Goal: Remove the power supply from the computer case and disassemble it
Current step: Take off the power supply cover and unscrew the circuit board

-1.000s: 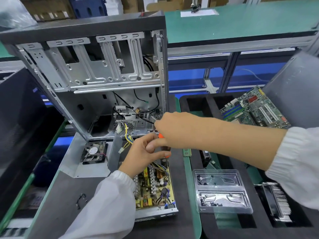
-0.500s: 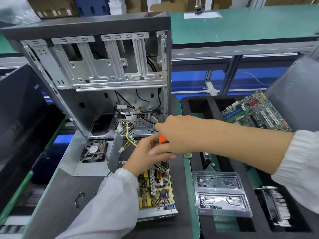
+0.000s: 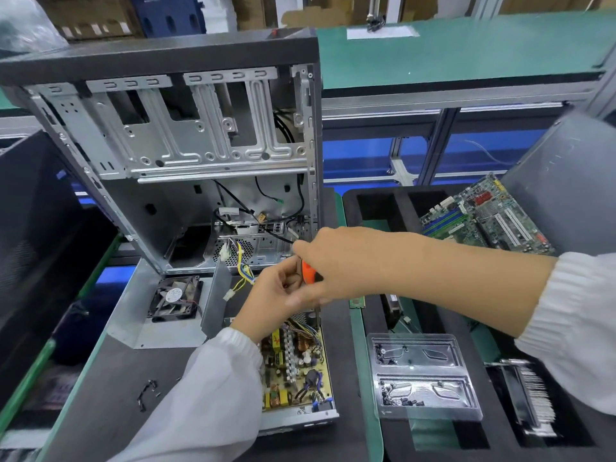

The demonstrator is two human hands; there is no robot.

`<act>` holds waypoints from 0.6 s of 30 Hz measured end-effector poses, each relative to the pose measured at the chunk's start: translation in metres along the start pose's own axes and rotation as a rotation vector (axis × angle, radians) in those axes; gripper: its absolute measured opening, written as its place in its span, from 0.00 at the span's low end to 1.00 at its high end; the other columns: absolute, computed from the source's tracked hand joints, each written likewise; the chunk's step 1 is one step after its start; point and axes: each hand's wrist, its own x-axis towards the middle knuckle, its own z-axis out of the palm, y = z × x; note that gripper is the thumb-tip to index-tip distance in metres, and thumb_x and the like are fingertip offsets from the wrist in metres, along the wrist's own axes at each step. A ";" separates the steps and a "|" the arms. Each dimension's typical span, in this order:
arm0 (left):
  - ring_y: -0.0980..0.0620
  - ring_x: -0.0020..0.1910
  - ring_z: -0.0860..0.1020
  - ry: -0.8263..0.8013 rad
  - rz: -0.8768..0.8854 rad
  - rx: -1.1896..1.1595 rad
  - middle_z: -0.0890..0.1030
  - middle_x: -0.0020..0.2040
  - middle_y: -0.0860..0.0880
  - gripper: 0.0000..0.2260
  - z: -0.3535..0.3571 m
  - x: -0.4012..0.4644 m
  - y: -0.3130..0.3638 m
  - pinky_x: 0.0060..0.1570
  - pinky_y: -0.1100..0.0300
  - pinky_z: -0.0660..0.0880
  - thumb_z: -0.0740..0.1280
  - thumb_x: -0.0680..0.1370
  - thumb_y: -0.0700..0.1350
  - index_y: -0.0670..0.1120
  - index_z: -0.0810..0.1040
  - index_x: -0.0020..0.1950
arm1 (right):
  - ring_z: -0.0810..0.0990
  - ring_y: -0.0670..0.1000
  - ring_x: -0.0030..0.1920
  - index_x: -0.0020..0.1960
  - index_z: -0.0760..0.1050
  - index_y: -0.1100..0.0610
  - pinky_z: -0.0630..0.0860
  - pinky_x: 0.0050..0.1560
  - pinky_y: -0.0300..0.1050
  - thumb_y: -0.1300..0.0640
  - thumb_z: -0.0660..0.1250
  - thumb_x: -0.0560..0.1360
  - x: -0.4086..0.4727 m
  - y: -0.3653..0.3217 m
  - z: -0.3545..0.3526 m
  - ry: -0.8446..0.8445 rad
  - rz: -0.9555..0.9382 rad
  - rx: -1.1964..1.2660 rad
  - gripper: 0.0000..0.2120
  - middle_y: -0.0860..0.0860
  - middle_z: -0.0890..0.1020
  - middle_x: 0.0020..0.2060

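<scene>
Head view: two hands, right [image 3: 336, 261] and left [image 3: 276, 295], each grip curled around one screwdriver [image 3: 308, 271] above one power supply [image 3: 296, 371].

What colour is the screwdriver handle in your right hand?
Orange with black, seen in the head view: the screwdriver handle shows between the right hand and left hand.

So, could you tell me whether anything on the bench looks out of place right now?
A few small dark screws lie loose on the mat left of the open power supply, instead of in the clear tray to the right, which holds others. Nothing else stands out.
</scene>
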 end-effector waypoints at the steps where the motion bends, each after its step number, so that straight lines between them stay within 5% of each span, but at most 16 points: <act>1: 0.55 0.30 0.69 -0.006 0.014 0.021 0.74 0.30 0.52 0.15 0.000 0.001 0.001 0.34 0.65 0.68 0.81 0.63 0.41 0.46 0.78 0.43 | 0.72 0.53 0.37 0.54 0.69 0.56 0.61 0.29 0.44 0.39 0.57 0.79 0.002 -0.002 0.002 0.053 0.045 -0.059 0.19 0.50 0.67 0.36; 4: 0.60 0.28 0.62 -0.043 0.017 0.062 0.70 0.28 0.60 0.16 -0.002 0.001 0.003 0.30 0.68 0.60 0.81 0.65 0.45 0.59 0.78 0.41 | 0.69 0.54 0.37 0.57 0.70 0.57 0.65 0.33 0.46 0.49 0.55 0.82 0.007 -0.003 0.005 0.102 0.004 -0.210 0.13 0.53 0.74 0.43; 7: 0.56 0.30 0.57 -0.096 0.024 0.025 0.60 0.28 0.57 0.13 -0.012 0.001 -0.003 0.31 0.62 0.56 0.79 0.68 0.44 0.58 0.77 0.36 | 0.71 0.49 0.36 0.63 0.65 0.53 0.61 0.30 0.42 0.57 0.57 0.81 0.003 0.003 0.000 -0.083 -0.125 -0.082 0.11 0.47 0.63 0.39; 9: 0.52 0.32 0.62 -0.120 0.018 0.034 0.64 0.29 0.50 0.12 -0.013 0.000 -0.004 0.35 0.61 0.62 0.80 0.66 0.50 0.50 0.78 0.33 | 0.68 0.47 0.36 0.65 0.66 0.50 0.59 0.29 0.40 0.62 0.59 0.78 0.001 0.005 -0.007 -0.182 -0.180 -0.041 0.17 0.46 0.61 0.41; 12: 0.49 0.36 0.68 -0.054 0.003 0.062 0.71 0.33 0.44 0.23 -0.009 0.002 -0.005 0.40 0.53 0.67 0.82 0.59 0.56 0.40 0.78 0.39 | 0.69 0.48 0.42 0.64 0.66 0.50 0.64 0.33 0.41 0.50 0.65 0.77 0.002 0.005 -0.007 -0.147 -0.193 0.016 0.17 0.48 0.66 0.46; 14: 0.55 0.35 0.74 -0.038 -0.012 0.049 0.77 0.34 0.53 0.16 -0.006 0.003 -0.002 0.40 0.59 0.73 0.81 0.59 0.53 0.53 0.81 0.42 | 0.67 0.48 0.36 0.60 0.69 0.53 0.66 0.33 0.43 0.42 0.62 0.77 0.005 0.003 -0.004 -0.020 -0.093 0.004 0.19 0.51 0.71 0.43; 16: 0.66 0.29 0.73 -0.073 0.012 0.070 0.77 0.29 0.62 0.15 -0.005 0.005 0.001 0.35 0.70 0.71 0.81 0.62 0.48 0.61 0.79 0.41 | 0.65 0.49 0.31 0.56 0.71 0.57 0.66 0.33 0.45 0.44 0.57 0.81 0.008 0.000 -0.002 0.049 -0.020 -0.110 0.16 0.52 0.71 0.39; 18: 0.67 0.25 0.68 -0.099 0.048 0.085 0.71 0.25 0.64 0.16 -0.007 0.004 0.003 0.31 0.74 0.63 0.79 0.66 0.44 0.64 0.78 0.39 | 0.65 0.49 0.30 0.56 0.71 0.58 0.66 0.34 0.45 0.48 0.55 0.82 0.010 -0.001 -0.002 0.014 -0.034 -0.136 0.15 0.51 0.67 0.36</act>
